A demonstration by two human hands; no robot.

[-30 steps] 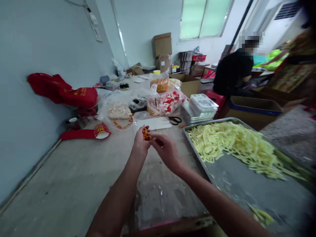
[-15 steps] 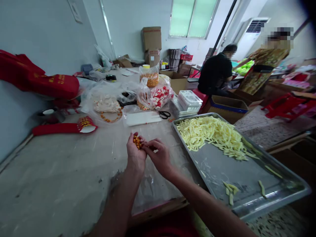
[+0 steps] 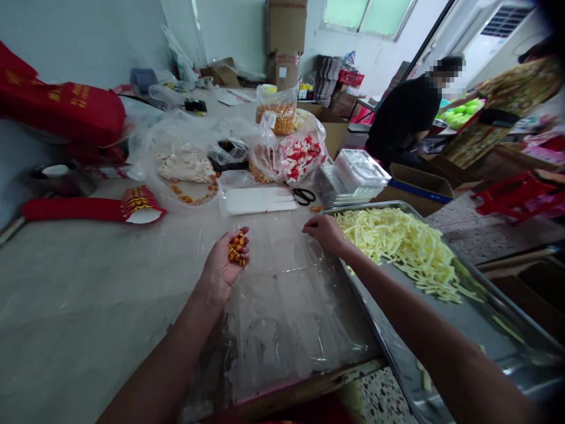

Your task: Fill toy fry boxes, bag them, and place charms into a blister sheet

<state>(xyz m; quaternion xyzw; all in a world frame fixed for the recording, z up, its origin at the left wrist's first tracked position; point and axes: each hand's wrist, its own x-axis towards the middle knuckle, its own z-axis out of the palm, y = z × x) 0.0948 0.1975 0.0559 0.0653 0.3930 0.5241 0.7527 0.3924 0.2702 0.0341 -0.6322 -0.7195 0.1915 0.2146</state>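
Observation:
My left hand (image 3: 222,259) is cupped, palm up, around a small heap of orange and dark pieces (image 3: 237,249) that look like beads. To the right, my right hand (image 3: 325,232) is held over the table beside the metal tray, its thumb and fingertips brought together. Whatever those fingertips may hold is too small to make out. Under and between both hands a clear plastic sheet with moulded shapes (image 3: 282,318) lies on the table. Pale yellow strips like French fries (image 3: 397,244) are heaped at the far end of the metal tray (image 3: 375,321).
Beyond my hands lie a white pad (image 3: 260,200), black-handled scissors (image 3: 304,196), clear stacked boxes (image 3: 359,171) and a bag of red and white pieces (image 3: 302,156). A red fries carton (image 3: 140,206) is at left. Two people (image 3: 404,112) work at the back right.
My right hand has left the orange pieces in my left palm and moved right toward the metal tray. My left hand has shifted slightly left. The view has tilted downward.

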